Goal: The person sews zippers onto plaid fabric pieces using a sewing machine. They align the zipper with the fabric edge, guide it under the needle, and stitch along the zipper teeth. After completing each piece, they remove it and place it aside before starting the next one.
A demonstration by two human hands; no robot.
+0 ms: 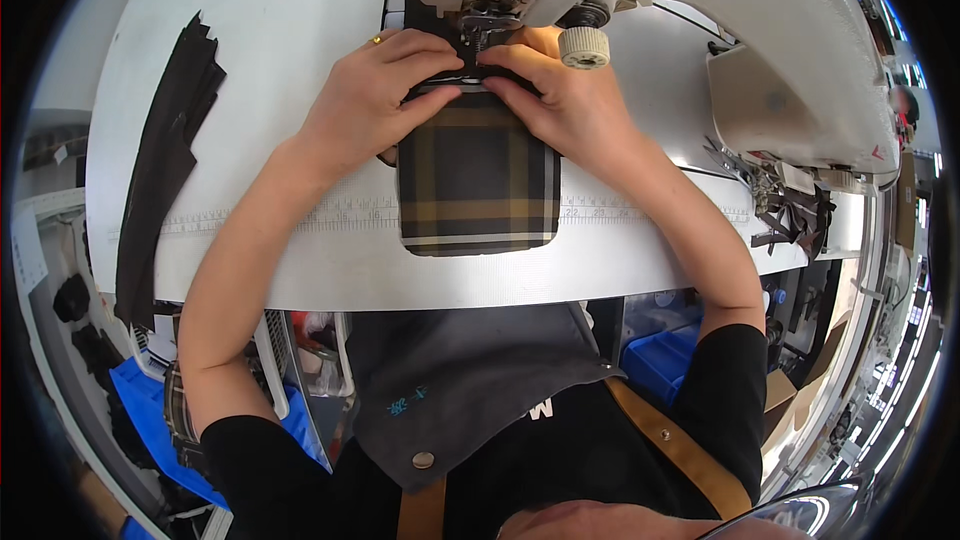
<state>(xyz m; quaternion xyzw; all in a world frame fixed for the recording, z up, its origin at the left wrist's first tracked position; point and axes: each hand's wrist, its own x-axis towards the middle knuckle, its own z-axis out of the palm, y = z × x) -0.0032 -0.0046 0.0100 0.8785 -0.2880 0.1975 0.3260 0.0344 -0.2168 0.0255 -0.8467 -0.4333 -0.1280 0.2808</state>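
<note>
Under the head of a sewing machine (pixel 490 15) lies a dark fabric piece, joined to or lying over a plaid fabric panel (pixel 478 175) in black, olive and tan with rounded lower corners. My left hand (pixel 385 85) pinches the panel's far edge on the left, thumb below and fingers on top. Opposite it, my right hand (pixel 560 90) pinches the same edge just right of the presser foot. The fingertips of both hands nearly meet close to the needle area. Some of the right fingers are hidden behind the machine head.
A stack of dark fabric strips (pixel 165 165) lies on the left of the white table. A printed ruler scale (pixel 330 215) crosses the table near its front edge. At right sit scissors and dark scraps (pixel 790 205). Blue bins (pixel 660 360) stand below the table.
</note>
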